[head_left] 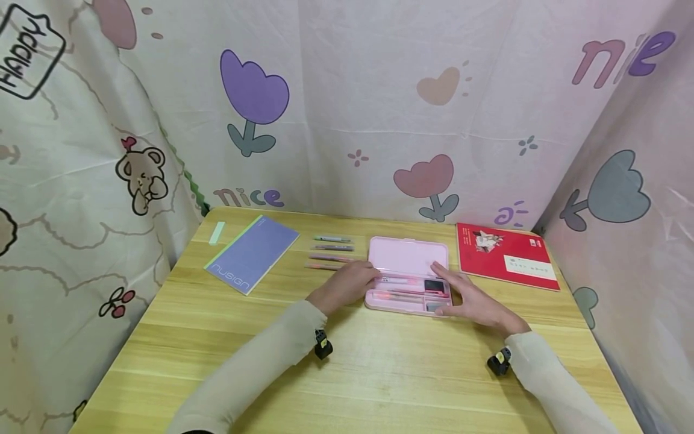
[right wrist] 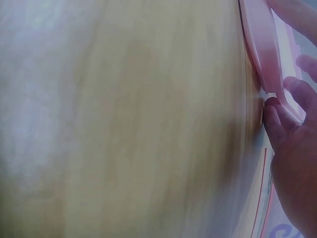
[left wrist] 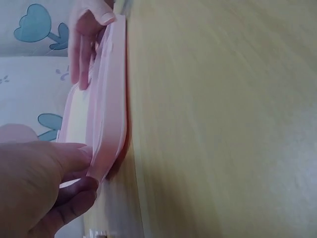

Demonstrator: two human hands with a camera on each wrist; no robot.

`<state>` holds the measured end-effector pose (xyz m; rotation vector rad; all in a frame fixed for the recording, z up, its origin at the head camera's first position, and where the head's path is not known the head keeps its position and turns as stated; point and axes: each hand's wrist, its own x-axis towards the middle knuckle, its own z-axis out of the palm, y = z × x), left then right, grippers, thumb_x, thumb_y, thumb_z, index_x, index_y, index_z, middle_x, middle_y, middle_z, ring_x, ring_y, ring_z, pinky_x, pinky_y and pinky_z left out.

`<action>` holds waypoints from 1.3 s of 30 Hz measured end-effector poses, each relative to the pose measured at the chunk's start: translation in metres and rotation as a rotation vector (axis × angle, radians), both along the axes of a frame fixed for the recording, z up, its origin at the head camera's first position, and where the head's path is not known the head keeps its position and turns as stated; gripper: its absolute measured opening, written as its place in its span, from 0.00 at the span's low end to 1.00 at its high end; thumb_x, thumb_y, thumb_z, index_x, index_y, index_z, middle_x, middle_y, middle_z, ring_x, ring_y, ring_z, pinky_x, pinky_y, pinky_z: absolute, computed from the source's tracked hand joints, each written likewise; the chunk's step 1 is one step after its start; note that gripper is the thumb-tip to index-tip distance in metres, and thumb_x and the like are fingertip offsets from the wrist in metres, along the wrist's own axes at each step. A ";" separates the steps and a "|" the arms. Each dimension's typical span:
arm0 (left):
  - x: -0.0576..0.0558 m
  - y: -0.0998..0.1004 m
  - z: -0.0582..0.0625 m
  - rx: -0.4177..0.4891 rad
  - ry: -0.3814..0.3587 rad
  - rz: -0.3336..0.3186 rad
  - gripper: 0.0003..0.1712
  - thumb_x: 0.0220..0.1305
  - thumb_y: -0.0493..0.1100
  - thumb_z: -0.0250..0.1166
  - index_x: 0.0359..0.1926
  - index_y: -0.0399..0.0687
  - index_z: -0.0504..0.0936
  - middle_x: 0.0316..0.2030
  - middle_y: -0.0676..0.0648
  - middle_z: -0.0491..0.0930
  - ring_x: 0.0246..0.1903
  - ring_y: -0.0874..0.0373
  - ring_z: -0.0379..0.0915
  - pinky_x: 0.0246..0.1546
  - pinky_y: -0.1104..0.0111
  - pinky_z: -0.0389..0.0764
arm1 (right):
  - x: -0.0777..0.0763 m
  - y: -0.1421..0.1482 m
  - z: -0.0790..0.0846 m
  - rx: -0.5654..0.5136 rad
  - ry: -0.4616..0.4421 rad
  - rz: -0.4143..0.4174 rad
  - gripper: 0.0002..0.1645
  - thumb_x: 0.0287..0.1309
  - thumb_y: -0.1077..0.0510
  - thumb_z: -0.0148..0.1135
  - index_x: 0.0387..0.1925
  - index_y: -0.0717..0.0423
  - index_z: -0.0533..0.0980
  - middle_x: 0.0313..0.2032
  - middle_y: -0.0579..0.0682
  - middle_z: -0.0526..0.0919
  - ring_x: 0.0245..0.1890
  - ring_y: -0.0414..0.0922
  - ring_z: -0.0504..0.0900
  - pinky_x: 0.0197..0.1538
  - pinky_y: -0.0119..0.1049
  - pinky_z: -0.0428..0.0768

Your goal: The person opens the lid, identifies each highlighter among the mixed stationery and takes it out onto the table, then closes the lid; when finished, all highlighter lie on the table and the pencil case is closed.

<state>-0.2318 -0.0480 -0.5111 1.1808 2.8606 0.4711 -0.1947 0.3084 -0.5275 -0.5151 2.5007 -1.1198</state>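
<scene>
A pink pencil case lies on the table with its lid laid back. Inside its tray are pens, a black item and a grey item. My left hand pinches the case's left end between thumb and fingers, as the left wrist view shows. At the right end, my right hand holds the case, thumb at the front edge and fingers reaching towards the lid. The right wrist view shows some fingers bent against the case's corner.
Several pens lie in a column left of the case. Farther left are a blue-purple notebook and a pale green strip. A red booklet lies at the right. Printed cloth hangs around the table.
</scene>
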 end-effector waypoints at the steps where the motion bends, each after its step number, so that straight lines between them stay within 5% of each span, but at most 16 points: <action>1: 0.000 0.002 0.000 -0.011 0.009 -0.004 0.12 0.82 0.42 0.63 0.57 0.47 0.90 0.51 0.49 0.90 0.51 0.56 0.86 0.57 0.65 0.87 | 0.000 0.000 0.000 0.000 -0.002 0.001 0.63 0.64 0.41 0.78 0.89 0.29 0.48 0.89 0.51 0.45 0.85 0.65 0.45 0.76 0.85 0.50; 9: 0.000 0.013 0.000 -0.090 0.121 -0.023 0.09 0.82 0.41 0.64 0.46 0.48 0.90 0.38 0.52 0.87 0.36 0.63 0.80 0.40 0.73 0.83 | -0.002 0.001 -0.002 0.005 -0.006 -0.001 0.63 0.65 0.41 0.77 0.89 0.29 0.48 0.89 0.52 0.44 0.86 0.66 0.44 0.76 0.85 0.48; 14: 0.000 0.013 -0.001 -0.095 0.121 -0.009 0.10 0.82 0.41 0.63 0.48 0.48 0.91 0.41 0.52 0.88 0.39 0.62 0.82 0.43 0.72 0.85 | -0.002 0.000 -0.002 0.003 -0.010 -0.001 0.63 0.65 0.41 0.77 0.89 0.27 0.47 0.89 0.52 0.44 0.86 0.66 0.44 0.76 0.85 0.48; 18: 0.000 0.004 -0.003 0.011 0.074 -0.004 0.10 0.82 0.42 0.64 0.53 0.48 0.90 0.47 0.51 0.88 0.46 0.60 0.84 0.51 0.70 0.87 | -0.001 -0.001 -0.002 0.001 -0.019 -0.003 0.63 0.64 0.40 0.78 0.89 0.27 0.47 0.89 0.52 0.44 0.86 0.66 0.44 0.76 0.85 0.48; 24: -0.001 -0.017 0.002 0.168 0.092 0.026 0.09 0.80 0.40 0.67 0.53 0.48 0.90 0.50 0.50 0.88 0.51 0.57 0.85 0.56 0.67 0.87 | 0.000 0.000 0.000 0.007 -0.014 -0.005 0.63 0.65 0.40 0.77 0.89 0.28 0.47 0.89 0.53 0.44 0.85 0.66 0.44 0.75 0.85 0.50; 39: -0.001 -0.111 0.005 0.254 0.089 0.201 0.11 0.77 0.41 0.69 0.55 0.47 0.90 0.52 0.48 0.88 0.47 0.54 0.85 0.51 0.60 0.89 | 0.001 0.000 0.001 0.009 -0.021 -0.011 0.63 0.65 0.40 0.77 0.88 0.27 0.47 0.89 0.52 0.45 0.86 0.66 0.44 0.75 0.86 0.48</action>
